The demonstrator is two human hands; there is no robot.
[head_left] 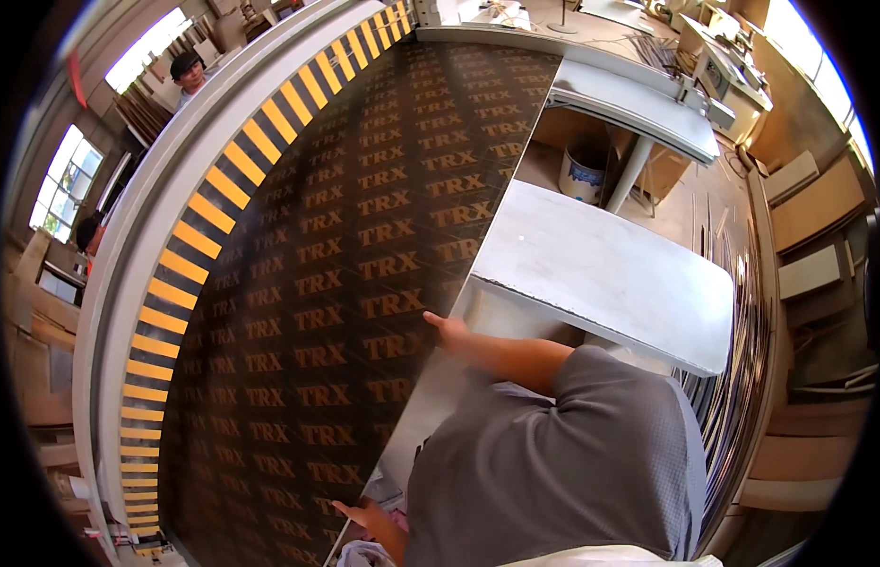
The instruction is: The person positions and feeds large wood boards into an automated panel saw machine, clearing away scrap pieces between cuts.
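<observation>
1. Head view, and here's our landmark: the big dark panel (308, 283) with rows of orange print, lying flat and filling the middle, right in front of the person.
2. We see the right hand (449, 333) at the panel's near long edge, a digit reaching over the top face; the other fingers are hidden, so we can't tell how far the grip is closed.
3. Down at the same edge, nearer the panel's bottom end, there's the left hand (364, 515), again with a digit over the face; its hold we can't judge either.
4. Along the panel's far side we've got a pale beam with yellow-and-black stripes (189, 241), and past it a co-worker in a dark cap (187, 68).
5. Beside the panel's near edge, a pale tabletop (601, 265); farther up that side, a bucket (584, 172).
</observation>
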